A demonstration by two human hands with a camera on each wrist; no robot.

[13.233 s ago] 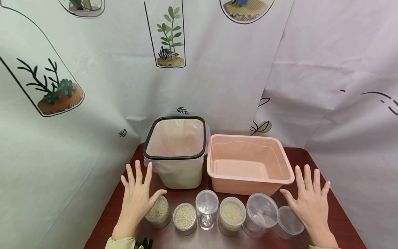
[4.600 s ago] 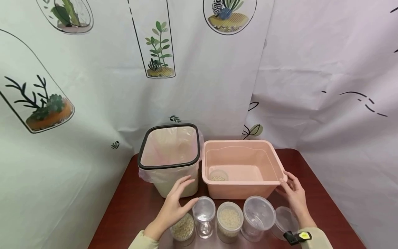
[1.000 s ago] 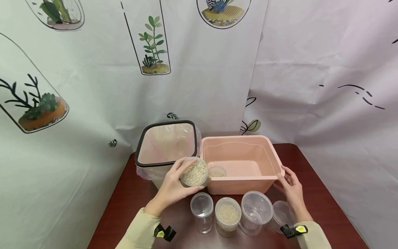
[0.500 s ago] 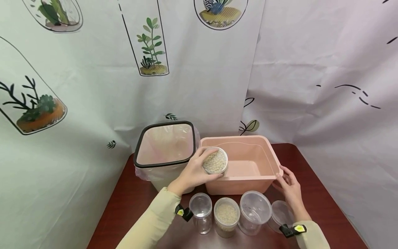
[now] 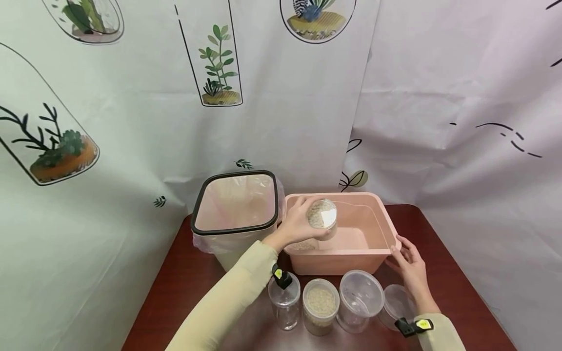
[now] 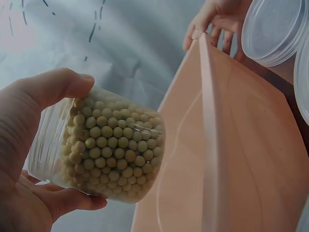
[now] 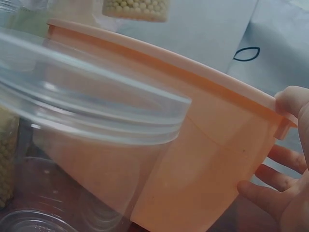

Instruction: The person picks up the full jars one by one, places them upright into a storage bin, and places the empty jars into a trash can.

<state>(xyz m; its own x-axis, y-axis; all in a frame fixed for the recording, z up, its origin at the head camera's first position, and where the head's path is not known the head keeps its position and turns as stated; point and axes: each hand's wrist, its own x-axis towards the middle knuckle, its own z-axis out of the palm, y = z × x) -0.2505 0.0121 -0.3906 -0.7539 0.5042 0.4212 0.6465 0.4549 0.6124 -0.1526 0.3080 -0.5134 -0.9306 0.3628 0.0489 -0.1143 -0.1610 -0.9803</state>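
My left hand (image 5: 297,225) grips a clear jar of pale round beans (image 5: 322,214) and holds it tilted on its side above the left part of the pink tub (image 5: 340,254). In the left wrist view my thumb and fingers wrap the jar (image 6: 113,154) beside the tub's wall (image 6: 251,159). Another jar of beans (image 5: 303,245) shows low inside the tub, partly hidden. My right hand (image 5: 408,263) holds the tub's front right corner; in the right wrist view its thumb lies on the rim and its fingers (image 7: 289,159) lie under the rim (image 7: 217,140).
A bin with a black rim and a pink liner (image 5: 237,202) stands left of the tub. In front stand an empty clear jar (image 5: 284,303), a jar of beans (image 5: 320,302), a larger empty tub (image 5: 360,300) and a loose lid (image 5: 397,304). Curtains hang close behind.
My left hand has carried the bean jar up and to the right over the tub and tipped it further on its side. My right hand has stayed on the tub's corner.
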